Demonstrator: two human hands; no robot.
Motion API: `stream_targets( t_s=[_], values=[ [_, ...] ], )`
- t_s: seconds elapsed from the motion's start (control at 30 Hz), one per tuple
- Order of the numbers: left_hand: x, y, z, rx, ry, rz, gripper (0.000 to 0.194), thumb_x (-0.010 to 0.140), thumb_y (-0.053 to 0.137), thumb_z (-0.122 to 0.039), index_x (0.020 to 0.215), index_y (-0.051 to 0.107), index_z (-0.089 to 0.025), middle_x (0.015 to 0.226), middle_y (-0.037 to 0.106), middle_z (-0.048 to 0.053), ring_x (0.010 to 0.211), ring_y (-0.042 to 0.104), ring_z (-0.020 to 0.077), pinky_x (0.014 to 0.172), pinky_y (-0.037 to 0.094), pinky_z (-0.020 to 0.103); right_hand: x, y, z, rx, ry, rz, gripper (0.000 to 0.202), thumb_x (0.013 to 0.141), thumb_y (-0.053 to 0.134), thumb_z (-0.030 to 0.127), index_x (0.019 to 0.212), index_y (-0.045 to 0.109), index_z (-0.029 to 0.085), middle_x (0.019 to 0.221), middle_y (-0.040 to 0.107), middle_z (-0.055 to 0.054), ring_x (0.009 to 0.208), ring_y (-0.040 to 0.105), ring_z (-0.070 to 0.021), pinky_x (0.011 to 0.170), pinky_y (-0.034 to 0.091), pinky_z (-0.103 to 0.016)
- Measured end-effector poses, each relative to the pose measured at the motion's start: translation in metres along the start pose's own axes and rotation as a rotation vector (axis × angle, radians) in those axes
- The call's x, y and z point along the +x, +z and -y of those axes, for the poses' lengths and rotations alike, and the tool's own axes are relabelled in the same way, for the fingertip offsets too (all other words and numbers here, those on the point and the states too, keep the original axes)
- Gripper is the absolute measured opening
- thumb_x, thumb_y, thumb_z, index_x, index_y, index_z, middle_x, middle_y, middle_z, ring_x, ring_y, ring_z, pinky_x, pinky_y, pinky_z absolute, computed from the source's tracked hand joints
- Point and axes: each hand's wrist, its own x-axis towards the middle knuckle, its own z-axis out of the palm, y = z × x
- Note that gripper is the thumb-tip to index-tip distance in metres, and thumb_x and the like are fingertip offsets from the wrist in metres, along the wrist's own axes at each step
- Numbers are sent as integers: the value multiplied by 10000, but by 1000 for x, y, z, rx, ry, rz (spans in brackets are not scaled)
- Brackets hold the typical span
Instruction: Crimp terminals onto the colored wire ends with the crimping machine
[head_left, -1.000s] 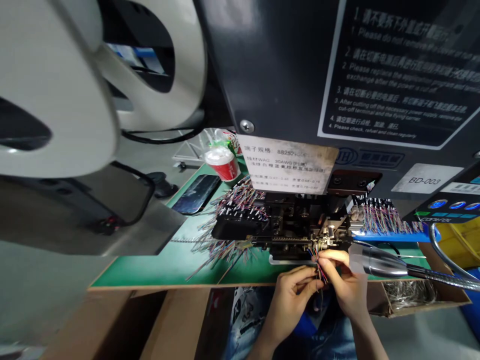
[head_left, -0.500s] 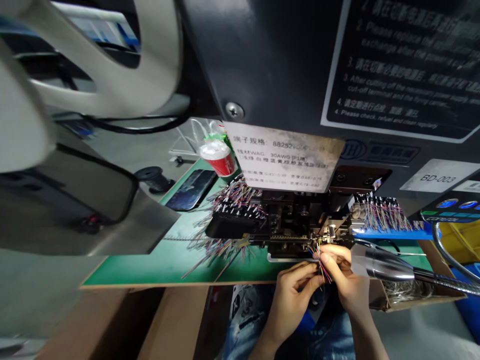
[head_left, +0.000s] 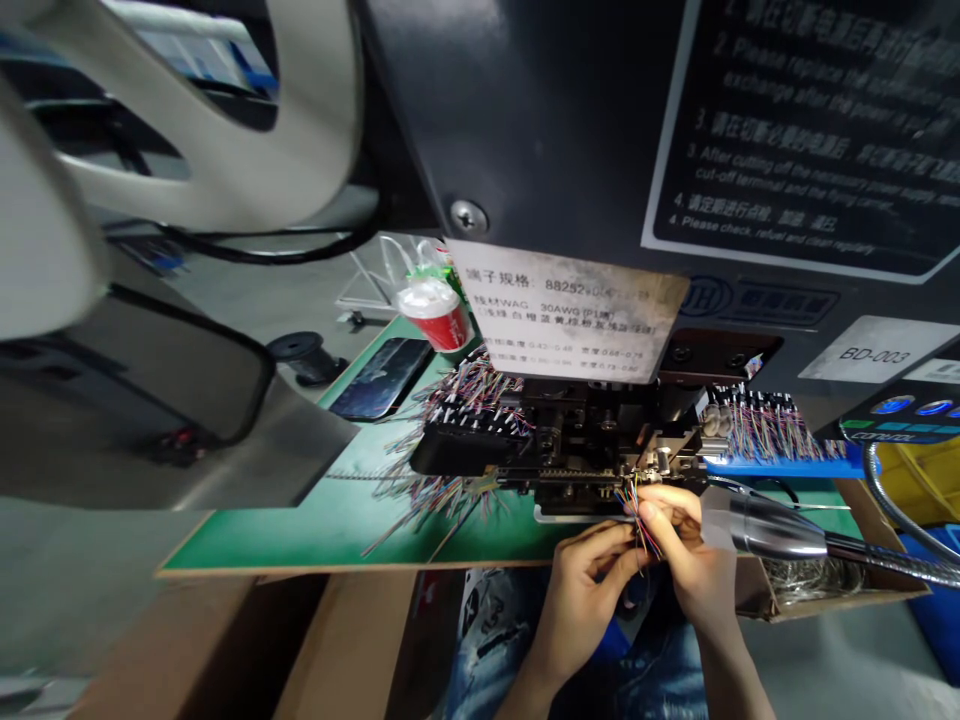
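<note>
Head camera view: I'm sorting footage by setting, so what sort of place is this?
Probably a wiring workshop or factory: a dark machine with a printed instruction panel, and piled thin coloured wires on a green bench.

We noted a plain grey floor [head_left: 82, 560] along the left of the frame, showing again at lower right. A green-topped bench [head_left: 300, 535] with a thin brown edge crossed the middle; its surface took a pale sheen towards its far left part. Beyond that edge, left of centre, we logged a dark spool [head_left: 304, 355] and a light metal frame [head_left: 366, 280] with a caster. Blue and white shapes at upper left were too blurred to identify. Brown cardboard panels [head_left: 341, 640] stood at lower left, with deep shadow between them. At the right edge we recorded a yellow container [head_left: 919, 490] and, below it, a blue one [head_left: 941, 575].
</note>
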Motion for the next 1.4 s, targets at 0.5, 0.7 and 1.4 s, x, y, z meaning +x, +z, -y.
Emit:
stream_targets(
  t_s=[0.5, 0.7, 1.4],
  values=[
    [-1, -9, -23, -150, -199, 211, 253, 764, 931, -412, 753, 849, -173, 703, 767, 33, 619, 736, 164, 663, 587, 205, -3, -8, 15, 86, -32, 131, 154, 969, 708, 328, 855, 758, 238, 935, 784, -46, 718, 699, -187, 594, 569, -276],
    [3, -2, -10, -90, -151, 87, 354, 757, 918, -479, 866, 851, -149, 837, 764, 75, 657, 744, 187, 623, 597, 222, 0, -3, 12, 118, -20, -8, 140, 945, 728, 290, 1053, 805, 245, 952, 832, -65, 924, 778, -256, 892, 618, -397],
    [4, 4, -6, -13, -50, -50, 236, 771, 899, -365, 791, 833, -139, 800, 686, 50, 716, 719, 175, 677, 609, 200, 3, 1, 15, 59, 16, 17, 177, 978, 687, 357, 1024, 835, 273, 962, 834, -53, 921, 779, -257, 873, 620, -390]
  ],
)
